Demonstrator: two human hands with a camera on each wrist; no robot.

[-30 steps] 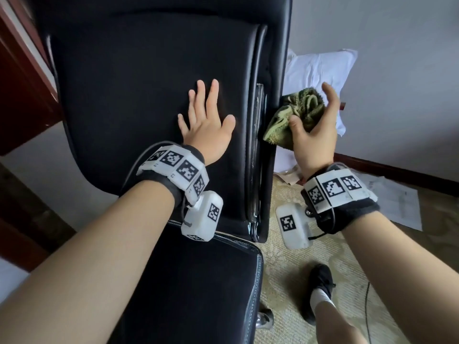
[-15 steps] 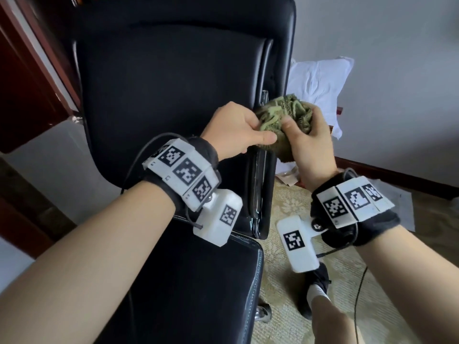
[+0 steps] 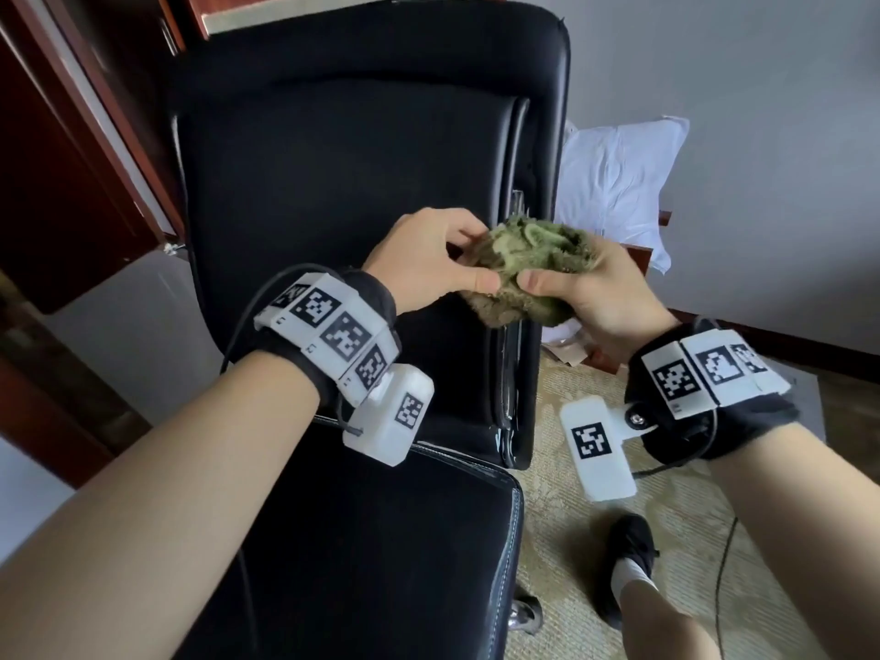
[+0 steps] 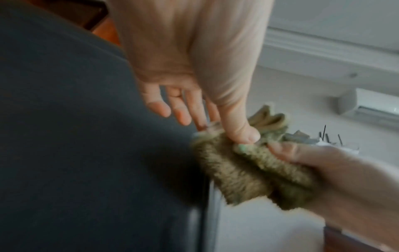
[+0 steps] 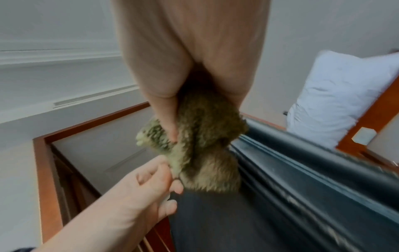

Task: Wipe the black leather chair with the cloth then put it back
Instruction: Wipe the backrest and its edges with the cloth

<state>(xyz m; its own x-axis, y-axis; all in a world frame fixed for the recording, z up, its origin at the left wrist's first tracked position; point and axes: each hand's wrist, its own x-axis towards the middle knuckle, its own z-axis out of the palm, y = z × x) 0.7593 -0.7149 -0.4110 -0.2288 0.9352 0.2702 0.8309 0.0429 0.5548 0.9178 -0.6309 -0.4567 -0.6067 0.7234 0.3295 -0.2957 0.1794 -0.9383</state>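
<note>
The cloth (image 3: 526, 273), a bunched green-brown terry wad, is held in the air between both hands, in front of the right edge of the backrest of the black leather chair (image 3: 343, 183). It touches neither backrest nor seat as far as the head view shows.

The right hand (image 3: 602, 297) grips the cloth from the right, fingers wrapped behind it and thumb pressed on its front; the right wrist view confirms the wad (image 5: 207, 141) is enclosed in the palm.

The left hand (image 3: 428, 259) pinches the cloth's left edge between thumb and the nearest fingers. In the left wrist view the thumb presses into the fabric (image 4: 248, 170), while the remaining fingers (image 4: 159, 107) are spread loosely and clear of it. That view is blurred, so finer contact cannot be told.

The chair stands upright, backrest facing the camera, seat cushion below the forearms.

A white pillow (image 3: 619, 183) leans against the wall to the right of the chair. Papers (image 3: 569, 345) lie on the patterned carpet (image 3: 562, 540) near the chair's right side. A foot in a black shoe (image 3: 628, 559) stands on the carpet. Dark wooden furniture (image 3: 62, 183) is at the left.
</note>
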